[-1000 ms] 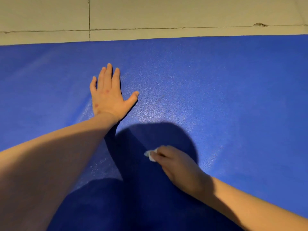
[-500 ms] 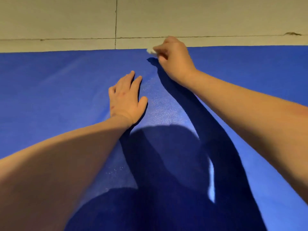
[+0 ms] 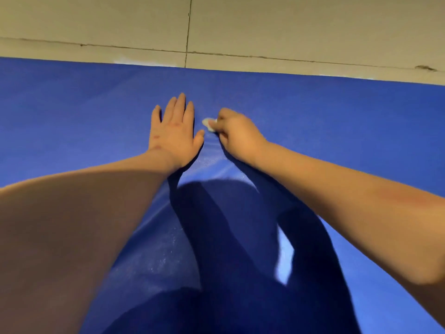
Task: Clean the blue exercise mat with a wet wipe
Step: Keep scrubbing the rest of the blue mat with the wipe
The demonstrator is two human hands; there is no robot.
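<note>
The blue exercise mat (image 3: pixel 337 131) fills most of the view, its far edge running along the floor. My left hand (image 3: pixel 174 135) lies flat on the mat, palm down, fingers straight and pointing away from me. Just to its right, my right hand (image 3: pixel 237 133) grips a small crumpled white wet wipe (image 3: pixel 208 123) and holds it down on the mat. Only a bit of the wipe shows past the fingers. A shiny streak marks the mat between my arms.
Beyond the mat's far edge lies a pale tiled floor (image 3: pixel 265 27) with dark grout lines and a small crack at the right. My arms and head cast a dark shadow (image 3: pixel 228 237) over the near part of the mat.
My right hand, with the wipe, went from near me out to the mat's far edge, then came back beside my left hand. The left hand stayed pressed flat while the view shifted.
</note>
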